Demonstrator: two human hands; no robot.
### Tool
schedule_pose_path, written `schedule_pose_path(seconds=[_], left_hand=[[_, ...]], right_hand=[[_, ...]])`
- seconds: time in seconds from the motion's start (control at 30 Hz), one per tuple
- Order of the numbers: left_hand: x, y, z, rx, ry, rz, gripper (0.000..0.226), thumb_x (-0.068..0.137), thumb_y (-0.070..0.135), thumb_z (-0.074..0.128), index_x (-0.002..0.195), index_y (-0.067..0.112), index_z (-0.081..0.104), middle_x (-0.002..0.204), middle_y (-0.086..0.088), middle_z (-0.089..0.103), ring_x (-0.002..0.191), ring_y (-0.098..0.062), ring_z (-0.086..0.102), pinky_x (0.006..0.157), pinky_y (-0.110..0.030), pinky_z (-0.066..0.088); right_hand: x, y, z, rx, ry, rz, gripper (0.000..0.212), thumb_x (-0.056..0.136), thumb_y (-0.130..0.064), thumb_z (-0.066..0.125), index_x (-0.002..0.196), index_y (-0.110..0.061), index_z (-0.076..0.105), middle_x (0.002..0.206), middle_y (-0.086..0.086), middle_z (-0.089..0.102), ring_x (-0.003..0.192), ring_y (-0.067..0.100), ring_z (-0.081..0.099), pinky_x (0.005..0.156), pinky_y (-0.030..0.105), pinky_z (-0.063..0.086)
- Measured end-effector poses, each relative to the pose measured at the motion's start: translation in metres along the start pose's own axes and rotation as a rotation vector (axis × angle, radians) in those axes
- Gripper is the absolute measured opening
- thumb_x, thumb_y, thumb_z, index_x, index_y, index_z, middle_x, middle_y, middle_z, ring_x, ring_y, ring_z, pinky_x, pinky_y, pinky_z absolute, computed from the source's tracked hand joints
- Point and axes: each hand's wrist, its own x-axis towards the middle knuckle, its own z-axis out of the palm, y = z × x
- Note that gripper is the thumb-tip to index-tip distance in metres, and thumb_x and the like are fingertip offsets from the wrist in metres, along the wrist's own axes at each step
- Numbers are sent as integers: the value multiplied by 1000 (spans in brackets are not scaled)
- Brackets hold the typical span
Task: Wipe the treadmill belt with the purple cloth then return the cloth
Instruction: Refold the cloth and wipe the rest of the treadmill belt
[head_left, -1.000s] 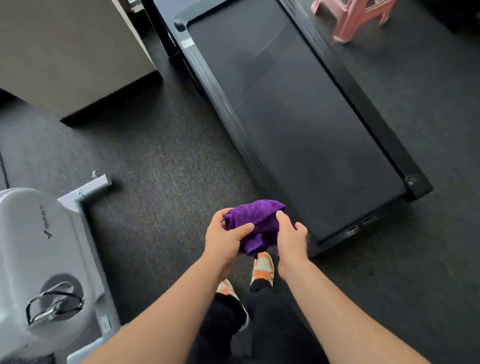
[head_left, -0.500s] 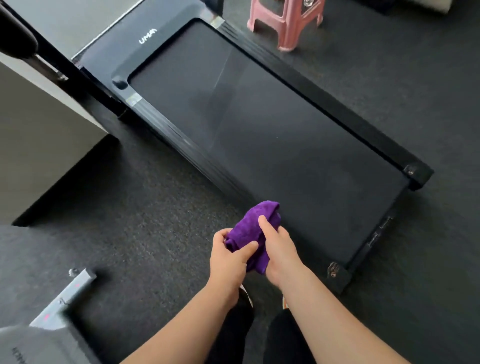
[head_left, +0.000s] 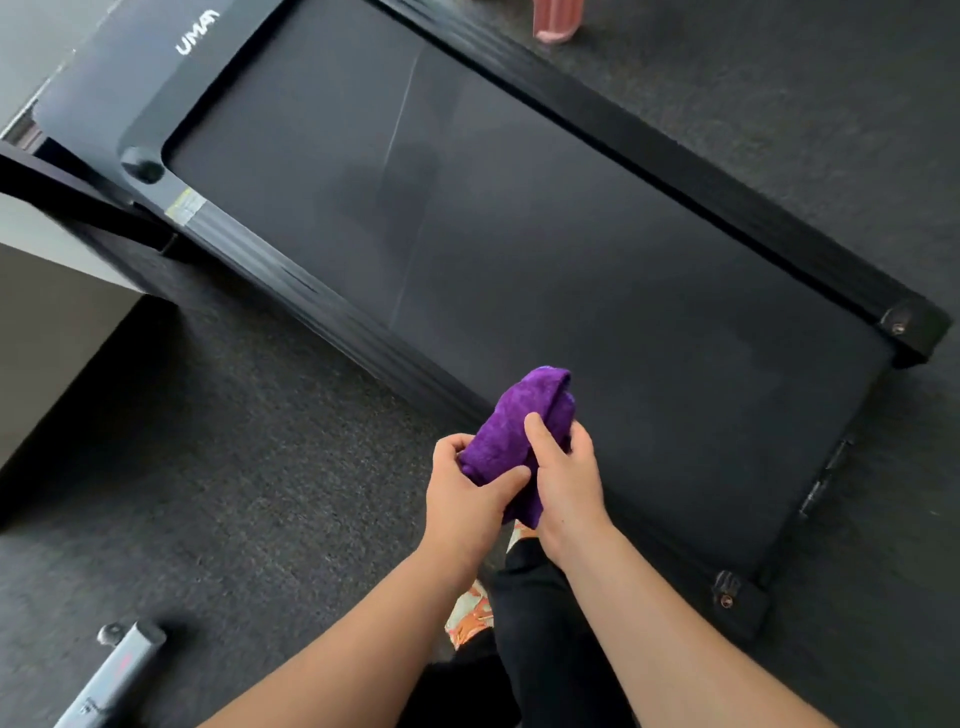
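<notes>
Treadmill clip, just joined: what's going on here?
A person stands beside a flat black treadmill on dark carpet, seen from the head camera. Both hands hold a bunched purple cloth in front of the body: the left hand grips its lower end, the right hand is curled round its middle. The cloth is held up above the near edge of the treadmill belt, not laid on it. A pale streak runs across the belt. Wiping looks not yet begun.

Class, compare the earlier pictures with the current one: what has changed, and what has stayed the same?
The view has swung along the treadmill belt, so the grey machine has nearly left the frame. Both hands hold the purple cloth as before: left hand, right hand. The cloth is not yet on the belt.
</notes>
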Motion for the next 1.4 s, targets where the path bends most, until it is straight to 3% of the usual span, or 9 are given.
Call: schedule_pose_path(seconds=[0.2, 0.37, 0.57, 0.83, 1.0, 1.13, 1.2, 1.3, 1.4], left_hand=[[77, -6, -4, 130, -52, 55, 54, 67, 21, 91, 103, 25, 50, 96, -3, 65, 66, -3, 63, 59, -23, 55], [148, -29, -26, 350, -183, 251, 54, 64, 62, 78, 107, 40, 52, 112, 12, 62, 102, -5, 63, 89, -27, 53], [280, -59, -74, 804, -171, 686, 82, 85, 81, 47, 131, 14, 56, 141, -3, 52, 138, -17, 43, 117, -41, 34], [400, -44, -107, 1082, -251, 942, 78, 90, 80, 37, 137, 19, 51, 150, -6, 44, 148, -25, 33, 122, -56, 21], [444, -28, -122, 1304, -173, 1071, 78, 95, 75, 28, 139, 15, 52, 154, -12, 41, 151, -31, 28, 121, -60, 21], [469, -36, -125, 1400, -90, 1095, 78, 98, 72, 23, 145, 16, 48, 160, -15, 34, 154, -32, 20, 119, -63, 23], [478, -41, -123, 1432, -38, 1095, 78, 97, 72, 23, 148, 16, 45, 163, -16, 30, 155, -33, 18, 119, -63, 25], [482, -44, -121, 1475, 6, 1087, 79, 95, 71, 30, 150, 16, 43, 162, -17, 32, 153, -35, 21, 116, -65, 28], [485, -45, -119, 1490, -1, 1078, 81, 92, 72, 33, 151, 16, 41, 162, -17, 33, 153, -36, 22, 117, -65, 27]], right_hand=[[70, -9, 22, -14, -65, 7, 31, 92, -29, 68, 121, -30, 59, 113, 3, 73, 99, 29, 72, 82, 57, 58], [131, -7, 36, -51, -80, -75, 36, 92, -22, 69, 126, -25, 58, 114, 3, 73, 103, 25, 71, 90, 54, 56], [226, 15, 71, -256, -103, -212, 37, 88, -19, 73, 121, -28, 59, 113, -5, 72, 106, 15, 69, 97, 47, 54], [304, 25, 111, -609, -219, -472, 38, 80, -26, 80, 111, -40, 63, 110, -9, 71, 104, 12, 68, 94, 43, 55], [333, 18, 123, -852, -204, -699, 42, 80, -23, 80, 111, -44, 61, 109, -21, 67, 101, -2, 64, 89, 18, 50], [347, 18, 129, -1072, -155, -789, 40, 86, -35, 70, 107, -61, 49, 116, -31, 54, 108, -13, 52, 93, 14, 41], [349, 21, 133, -1176, -149, -769, 38, 86, -50, 62, 116, -63, 43, 120, -34, 43, 109, -15, 47, 92, 16, 40], [351, 31, 141, -1378, -123, -817, 73, 70, -81, 49, 134, -63, 21, 127, -38, 21, 118, -13, 36, 96, 19, 37], [352, 43, 148, -1484, -140, -917, 71, 79, -73, 47, 141, -58, 16, 132, -32, 13, 127, -7, 26, 102, 21, 36]])
